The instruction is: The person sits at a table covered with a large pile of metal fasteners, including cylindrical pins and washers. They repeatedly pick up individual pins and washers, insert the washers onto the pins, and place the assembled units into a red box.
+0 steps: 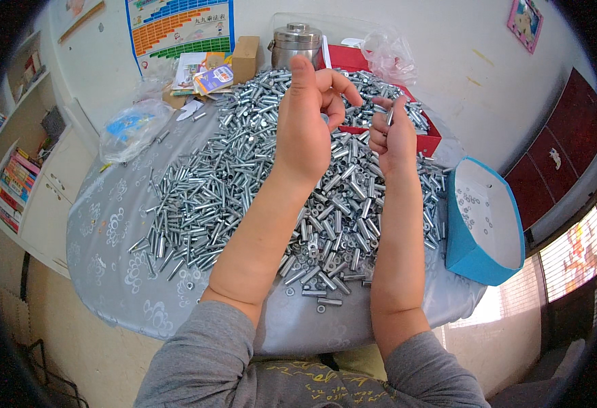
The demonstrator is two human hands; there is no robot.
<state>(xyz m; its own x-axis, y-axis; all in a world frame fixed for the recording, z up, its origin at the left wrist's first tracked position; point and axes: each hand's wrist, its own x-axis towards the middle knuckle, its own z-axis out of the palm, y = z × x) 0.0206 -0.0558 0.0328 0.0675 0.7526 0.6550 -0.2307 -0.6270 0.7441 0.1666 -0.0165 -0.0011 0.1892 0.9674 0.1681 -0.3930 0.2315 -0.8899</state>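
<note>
A big heap of silver bolts, sleeves and washers [230, 183] covers the round table [114, 272]. Both my hands are raised above the heap's far side. My right hand [392, 136] is closed around a short silver bolt [390, 115] that sticks up between its fingers. My left hand [308, 119] is beside it with the thumb up and the fingers curled toward the right hand; what it pinches is hidden behind the fingers.
A blue box with a white inside [482, 224] holding a few washers stands at the table's right edge. A red box [421, 139], a steel pot [295, 42], a cardboard box [246, 58], booklets [203, 73] and plastic bags [134, 126] lie at the back. A bookshelf [16, 177] stands at left.
</note>
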